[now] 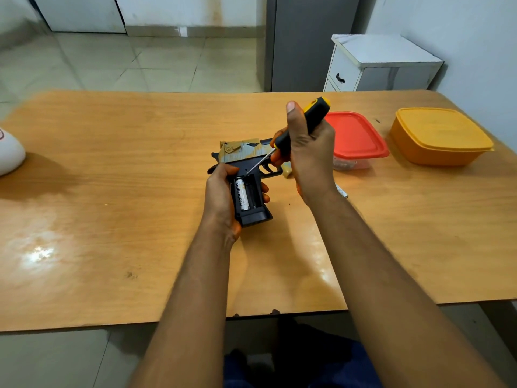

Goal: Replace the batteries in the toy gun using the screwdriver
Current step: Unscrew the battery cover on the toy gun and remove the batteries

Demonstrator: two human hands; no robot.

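The black and tan toy gun [246, 155] is held over the middle of the table by my left hand [221, 197], which grips its handle. The battery compartment in the handle is uncovered, and one white battery [242, 195] lies in its left slot. My right hand [305, 147] is closed around the black and yellow screwdriver [303, 121]. The screwdriver's metal tip touches the top of the compartment, near the battery's upper end. A small white cylinder [342, 191], perhaps a battery, lies on the table just right of my right wrist.
On the wooden table [140, 191], a clear box with a red lid [355, 138] stands right behind my right hand. An orange lidded box [439, 135] sits further right. A white object [9, 155] lies at the left edge. A white cabinet [377, 65] stands beyond the table.
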